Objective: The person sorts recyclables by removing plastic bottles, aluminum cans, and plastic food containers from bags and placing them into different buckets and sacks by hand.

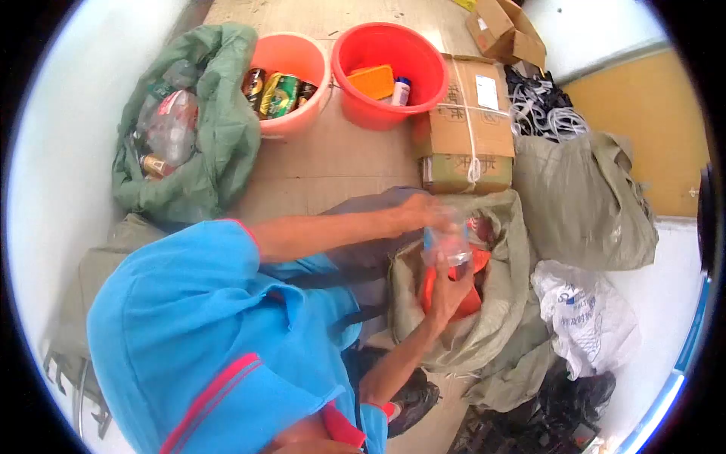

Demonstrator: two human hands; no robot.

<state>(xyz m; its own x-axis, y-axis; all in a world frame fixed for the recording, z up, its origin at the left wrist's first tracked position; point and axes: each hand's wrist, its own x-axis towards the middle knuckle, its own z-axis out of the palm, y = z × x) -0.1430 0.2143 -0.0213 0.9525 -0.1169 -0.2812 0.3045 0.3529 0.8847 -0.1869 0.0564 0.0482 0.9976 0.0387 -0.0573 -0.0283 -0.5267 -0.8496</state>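
Note:
A clear plastic bottle (pixel 445 244) is between my two hands, over the mouth of an open olive woven sack (pixel 508 291). My left hand (pixel 425 212) is closed around its upper end, somewhat blurred. Gripping the lower end is my right hand (pixel 451 290), fingers wrapped round it. Inside the sack, below my hands, lies something bright red (pixel 432 291), partly covered by my right hand. A dark reddish item (pixel 481 227) sits at the sack's far side; its kind is unclear.
A green sack (pixel 242 163) of plastic bottles stands at upper left. Beside it are a pink bucket (pixel 291 125) with cans and a red bucket (pixel 370 113). Cardboard boxes (pixel 461 136), a full sack (pixel 586 208) and a white bag (pixel 586 321) line the right.

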